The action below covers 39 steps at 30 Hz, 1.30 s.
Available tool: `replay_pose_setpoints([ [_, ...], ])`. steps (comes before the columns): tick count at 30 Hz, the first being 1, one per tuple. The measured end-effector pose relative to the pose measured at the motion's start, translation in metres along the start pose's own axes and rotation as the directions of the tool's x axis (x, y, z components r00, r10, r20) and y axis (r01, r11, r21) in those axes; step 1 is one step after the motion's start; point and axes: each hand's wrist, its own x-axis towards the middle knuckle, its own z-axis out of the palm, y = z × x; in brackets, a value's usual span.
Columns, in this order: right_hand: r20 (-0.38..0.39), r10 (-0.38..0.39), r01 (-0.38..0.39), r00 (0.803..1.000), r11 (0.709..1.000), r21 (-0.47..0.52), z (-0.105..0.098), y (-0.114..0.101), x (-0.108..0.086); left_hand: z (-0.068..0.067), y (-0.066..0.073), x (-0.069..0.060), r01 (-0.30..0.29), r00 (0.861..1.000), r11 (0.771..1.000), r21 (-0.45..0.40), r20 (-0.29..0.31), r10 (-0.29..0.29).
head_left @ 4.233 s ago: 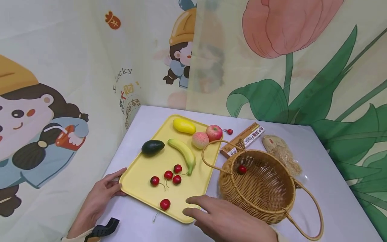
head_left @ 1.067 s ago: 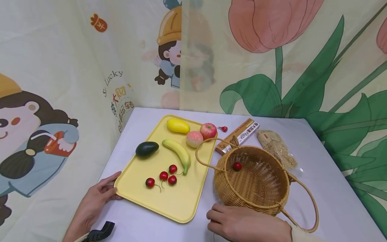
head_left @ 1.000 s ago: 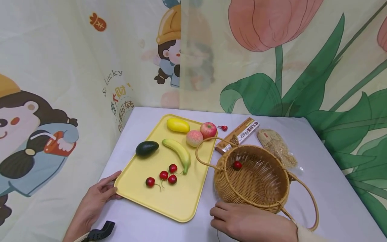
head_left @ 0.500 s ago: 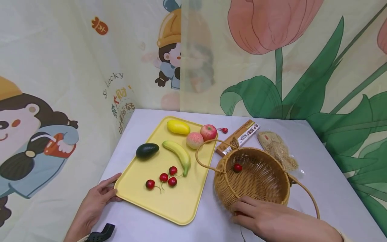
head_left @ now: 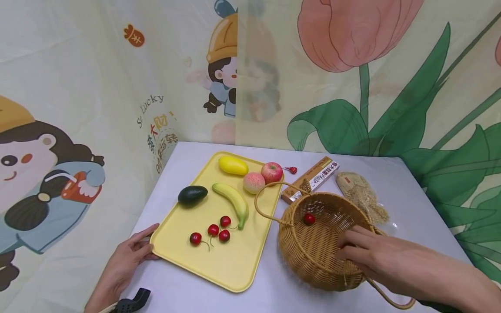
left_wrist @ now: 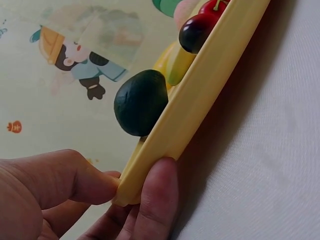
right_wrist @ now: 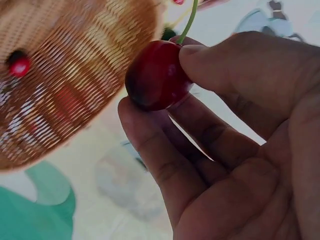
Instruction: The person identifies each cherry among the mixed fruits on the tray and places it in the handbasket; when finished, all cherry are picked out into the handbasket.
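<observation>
My left hand [head_left: 127,258] grips the near left corner of a yellow tray [head_left: 231,269]; the left wrist view shows thumb and fingers pinching its rim. On the tray lie a dark avocado [head_left: 192,195], a banana [head_left: 233,204], a yellow mango [head_left: 233,165], a peach [head_left: 254,183], an apple [head_left: 272,172] and several cherries [head_left: 213,230]. My right hand [head_left: 391,258] is over the wicker basket [head_left: 305,269]. Between thumb and fingertips it pinches a red cherry [right_wrist: 157,75] by its body, green stem upward. Another cherry [head_left: 309,218] lies inside the basket.
Behind the basket lie a pasta box [head_left: 311,180] and a clear bag of dry food [head_left: 362,195]. A small red item [head_left: 291,170] sits beside the apple. The basket's two handles [head_left: 270,213] stick outward, one over the tray's right edge. Printed cloth hangs behind the white table.
My right hand took the cherry from the tray's near edge, then carried it rightward and up over the basket. My left hand stays on the tray corner. The head view shifted slightly.
</observation>
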Motion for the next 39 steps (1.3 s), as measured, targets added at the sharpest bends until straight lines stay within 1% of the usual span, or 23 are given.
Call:
replay_pose_setpoints([
  [1, -0.012, 0.005, -0.005, 1.0, 1.0, -0.025, -0.001, 0.005, 0.002, 0.0, 0.0, 0.001, 0.001, 1.0, 1.0, -0.003, -0.002, -0.001],
  [3, -0.025, 0.014, -0.015, 1.0, 0.999, -0.042, -0.003, 0.015, 0.009, 0.001, -0.001, 0.002, 0.004, 1.0, 1.0, -0.009, -0.006, -0.004],
  [5, -0.01, 0.041, -0.041, 0.999, 0.998, -0.048, -0.005, 0.023, 0.017, 0.001, -0.001, 0.003, 0.009, 1.0, 1.0, -0.019, -0.01, -0.009],
  [9, 0.074, 0.091, -0.088, 0.993, 0.995, -0.042, -0.007, 0.033, 0.035, 0.002, -0.002, 0.004, 0.019, 1.0, 0.999, -0.028, -0.015, -0.02],
  [11, 0.129, 0.11, -0.106, 0.986, 0.994, -0.039, -0.007, 0.035, 0.045, 0.002, -0.002, 0.004, 0.018, 1.0, 0.999, -0.031, -0.015, -0.019],
  [15, 0.227, 0.125, -0.121, 0.966, 0.992, -0.034, -0.004, 0.039, 0.064, 0.001, -0.002, 0.002, 0.009, 1.0, 0.999, -0.037, -0.019, -0.01],
  [17, 0.253, 0.12, -0.116, 0.96, 0.993, -0.033, -0.001, 0.042, 0.073, 0.001, -0.002, 0.001, 0.006, 1.0, 0.999, -0.042, -0.023, -0.007],
  [19, 0.266, 0.101, -0.104, 0.959, 0.995, -0.001, 0.002, 0.046, 0.082, 0.001, -0.002, 0.001, 0.005, 1.0, 0.999, -0.042, -0.026, -0.006],
  [22, 0.258, 0.057, -0.079, 0.965, 0.994, 0.076, 0.008, 0.057, 0.092, 0.002, -0.001, 0.0, 0.001, 1.0, 0.999, -0.046, -0.025, -0.002],
  [25, 0.235, 0.01, -0.052, 0.972, 0.984, 0.171, 0.016, 0.07, 0.099, 0.002, -0.001, -0.001, -0.013, 1.0, 0.999, -0.05, -0.022, 0.012],
  [28, 0.206, -0.022, -0.027, 0.978, 0.973, 0.231, 0.027, 0.082, 0.106, 0.002, -0.001, -0.001, -0.017, 1.0, 0.999, -0.05, -0.024, 0.016],
  [30, 0.2, -0.031, -0.023, 0.979, 0.965, 0.26, 0.035, 0.088, 0.11, 0.003, -0.001, -0.002, -0.013, 1.0, 0.999, -0.048, -0.025, 0.012],
  [32, 0.207, -0.028, -0.034, 0.978, 0.956, 0.29, 0.042, 0.094, 0.113, 0.004, 0.0, -0.002, -0.01, 1.0, 0.999, -0.047, -0.023, 0.009],
  [35, 0.233, -0.006, -0.074, 0.972, 0.939, 0.335, 0.052, 0.101, 0.118, 0.005, 0.0, -0.002, -0.011, 1.0, 0.999, -0.042, -0.019, 0.011],
  [39, 0.254, 0.011, -0.109, 0.967, 0.92, 0.376, 0.06, 0.109, 0.128, 0.004, 0.001, -0.003, -0.015, 1.0, 0.999, -0.032, -0.025, 0.014],
])
